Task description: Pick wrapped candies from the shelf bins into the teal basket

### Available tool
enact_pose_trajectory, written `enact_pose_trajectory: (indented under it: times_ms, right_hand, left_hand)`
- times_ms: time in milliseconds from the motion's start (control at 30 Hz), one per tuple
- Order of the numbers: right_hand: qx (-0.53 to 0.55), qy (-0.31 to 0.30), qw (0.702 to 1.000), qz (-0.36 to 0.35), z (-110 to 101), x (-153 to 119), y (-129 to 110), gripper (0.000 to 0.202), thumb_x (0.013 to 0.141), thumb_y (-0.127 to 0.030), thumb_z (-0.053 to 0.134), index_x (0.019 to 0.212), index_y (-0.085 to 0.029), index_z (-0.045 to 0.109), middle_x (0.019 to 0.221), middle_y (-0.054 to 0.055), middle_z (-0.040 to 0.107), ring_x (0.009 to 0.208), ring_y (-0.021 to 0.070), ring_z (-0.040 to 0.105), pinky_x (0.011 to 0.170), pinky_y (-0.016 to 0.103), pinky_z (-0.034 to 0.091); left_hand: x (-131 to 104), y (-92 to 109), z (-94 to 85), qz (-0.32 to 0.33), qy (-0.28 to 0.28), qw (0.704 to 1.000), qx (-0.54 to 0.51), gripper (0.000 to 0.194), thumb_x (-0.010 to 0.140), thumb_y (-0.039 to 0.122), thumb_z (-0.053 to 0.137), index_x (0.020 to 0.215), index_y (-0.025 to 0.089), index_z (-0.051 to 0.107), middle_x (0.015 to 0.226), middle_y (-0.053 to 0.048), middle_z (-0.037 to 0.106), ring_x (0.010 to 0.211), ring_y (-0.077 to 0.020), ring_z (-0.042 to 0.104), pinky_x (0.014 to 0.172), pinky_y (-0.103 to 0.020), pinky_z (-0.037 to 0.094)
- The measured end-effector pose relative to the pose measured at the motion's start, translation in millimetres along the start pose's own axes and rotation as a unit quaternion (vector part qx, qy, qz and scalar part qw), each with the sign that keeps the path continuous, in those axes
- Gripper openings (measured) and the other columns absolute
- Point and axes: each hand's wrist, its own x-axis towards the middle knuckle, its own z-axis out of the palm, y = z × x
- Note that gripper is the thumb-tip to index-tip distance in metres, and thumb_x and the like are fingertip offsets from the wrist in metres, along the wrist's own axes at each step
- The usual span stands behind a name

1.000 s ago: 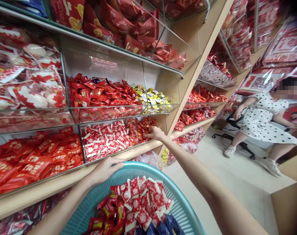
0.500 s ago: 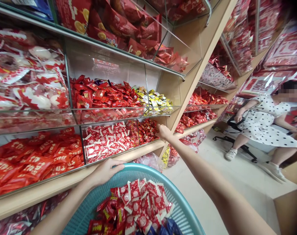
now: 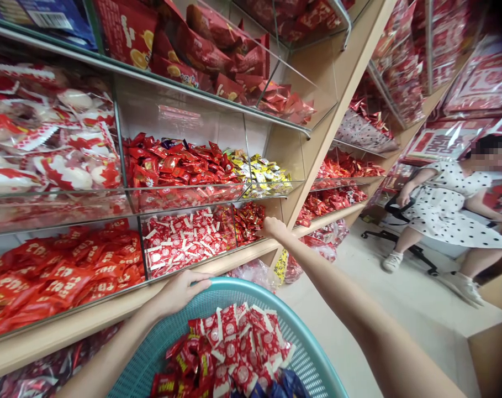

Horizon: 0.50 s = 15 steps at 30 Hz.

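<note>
My left hand (image 3: 182, 290) grips the rim of a teal plastic basket (image 3: 317, 345), thumb and fingers over its far left edge. Inside lie red-and-white wrapped candies (image 3: 244, 342), dark red candies with yellow lettering (image 3: 184, 356) and a few dark blue ones (image 3: 290, 384). My right hand (image 3: 274, 228) is at the right end of the lowest shelf, closed, beside a small compartment of dark red and gold wrapped candies (image 3: 249, 218). Its fingertips are hidden, so I cannot make out what they hold. Left of that compartment are red-and-white wrapped candies (image 3: 184, 237) like those in the basket.
Glass-fronted shelves hold orange-red packets (image 3: 64, 276), red candies (image 3: 188, 163), yellow-and-white candies (image 3: 265, 168) and larger red bags (image 3: 221, 44). A wooden upright (image 3: 317, 171) stands beside my right hand. At right a person in a dotted dress (image 3: 449, 193) sits on a wheeled chair.
My right hand has drawn slightly down and back toward the compartment's front edge, its fingers more curled. My left hand and the basket have stayed almost in place.
</note>
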Motion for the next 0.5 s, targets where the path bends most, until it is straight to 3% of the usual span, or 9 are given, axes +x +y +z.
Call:
enact_pose_trajectory:
  times_ms: [300, 500]
  right_hand:
    - [0.089, -0.005, 0.996, 0.018, 9.7, 3.7, -6.6, 0.032, 0.056, -0.017, 0.069, 0.087, -0.013, 0.064, 0.093, 0.018, 0.064, 0.086, 0.0281, 0.062, 0.066, 0.033, 0.048]
    - [0.208, 0.032, 0.978, -0.003, -0.9, 2.0, 18.2, 0.015, 0.064, -0.026, 0.063, 0.069, -0.012, 0.061, 0.07, 0.008, 0.063, 0.064, 0.0167, 0.059, 0.055, 0.025, 0.044]
  left_hand:
    - [-1.3, 2.6, 0.7, 0.007, 0.005, 1.0, 0.002, 0.041, 0.084, 0.043, 0.041, 0.11, 0.02, 0.063, 0.103, -0.001, 0.067, 0.089, -0.0214, 0.06, 0.077, -0.025, 0.044]
    - [-1.4, 4.7, -0.2, 0.001, -0.004, 1.0, -0.004, 0.042, 0.084, 0.044, 0.041, 0.11, 0.019, 0.063, 0.102, -0.002, 0.068, 0.087, -0.0215, 0.061, 0.077, -0.026, 0.045]
